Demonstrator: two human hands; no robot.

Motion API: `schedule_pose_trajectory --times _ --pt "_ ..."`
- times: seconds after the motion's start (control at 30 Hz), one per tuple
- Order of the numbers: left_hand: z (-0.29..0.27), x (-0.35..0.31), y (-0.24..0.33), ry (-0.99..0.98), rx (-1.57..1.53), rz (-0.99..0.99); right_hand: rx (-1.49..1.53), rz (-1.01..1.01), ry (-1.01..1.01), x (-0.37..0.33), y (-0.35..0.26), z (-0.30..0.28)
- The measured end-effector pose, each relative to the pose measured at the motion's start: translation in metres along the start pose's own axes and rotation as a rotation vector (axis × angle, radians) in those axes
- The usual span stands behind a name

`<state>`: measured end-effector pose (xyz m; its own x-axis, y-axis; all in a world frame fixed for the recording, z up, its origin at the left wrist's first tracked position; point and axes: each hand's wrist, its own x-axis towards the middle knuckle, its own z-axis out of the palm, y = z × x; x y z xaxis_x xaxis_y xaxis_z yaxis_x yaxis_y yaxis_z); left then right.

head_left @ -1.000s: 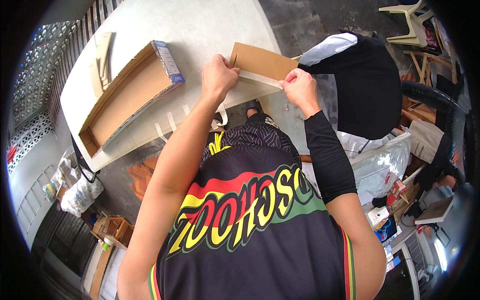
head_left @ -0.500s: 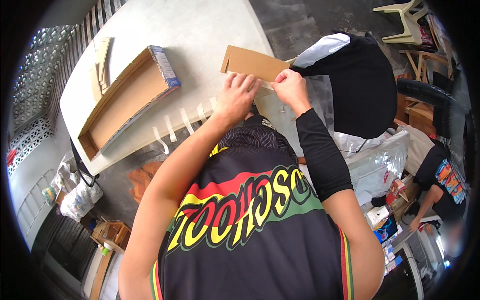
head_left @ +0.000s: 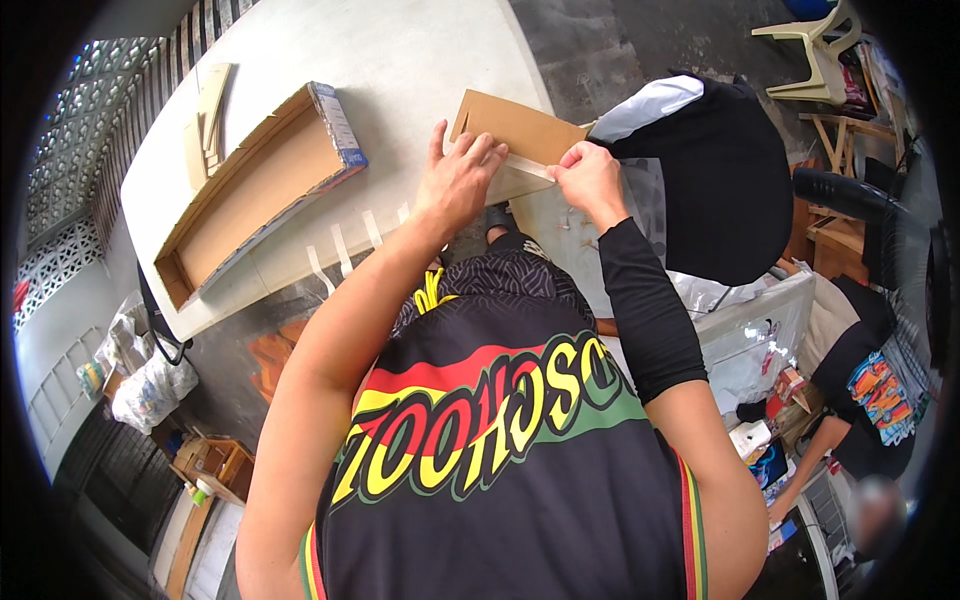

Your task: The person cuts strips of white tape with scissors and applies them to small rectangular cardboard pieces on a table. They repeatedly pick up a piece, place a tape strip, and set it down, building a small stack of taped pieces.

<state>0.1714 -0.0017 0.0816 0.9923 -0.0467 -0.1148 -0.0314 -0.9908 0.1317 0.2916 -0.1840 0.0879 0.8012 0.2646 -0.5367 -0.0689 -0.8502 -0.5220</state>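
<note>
- While your left hand (head_left: 462, 178) lies flat on the brown box (head_left: 515, 140), fingers spread and closed on nothing, it pins the flap down near the table (head_left: 400, 60) edge.
- Your right hand (head_left: 590, 180) pinches one end of a pale tape strip (head_left: 530, 166) between thumb and fingertips; the strip runs across the box from that pinch toward your left hand.
- Step in hand, as judged: taping the box shut. The strip seems partly laid, with its right end not yet pressed down.
- Next move, as judged: it calls for keeping the strip taut and straight, lowering the pinched end onto the cardboard, then smoothing along it while the left palm stops the box from sliding off the corner.
- Spare tape strips (head_left: 345, 250) hang along the near table edge, just left of your left forearm.
- An open long carton (head_left: 250, 190) lies well apart to the left, with flat cardboard pieces (head_left: 205, 115) beyond it.
- A black chair (head_left: 720, 170) stands just right of the box.
- Another person (head_left: 860, 400) sits at lower right, clear of your work.
</note>
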Motion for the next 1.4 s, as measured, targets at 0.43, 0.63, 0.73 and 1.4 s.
schedule_pose_trajectory --times 0.43,0.63,0.73,1.4 --pt "-0.003 0.002 0.001 0.014 -0.084 -0.021 0.198 -0.133 0.122 0.043 0.036 0.009" --pt "-0.019 -0.02 0.006 0.365 -0.718 -0.484 0.908 -0.076 -0.195 0.017 0.007 -0.018" --pt "-0.038 -0.033 -0.005 0.164 -1.579 -0.829 1.057 -0.198 -0.225 -0.008 -0.029 -0.013" --pt "-0.084 -0.148 -0.064 0.446 -1.727 -0.658 0.96 -0.501 -0.773 -0.078 -0.175 0.059"
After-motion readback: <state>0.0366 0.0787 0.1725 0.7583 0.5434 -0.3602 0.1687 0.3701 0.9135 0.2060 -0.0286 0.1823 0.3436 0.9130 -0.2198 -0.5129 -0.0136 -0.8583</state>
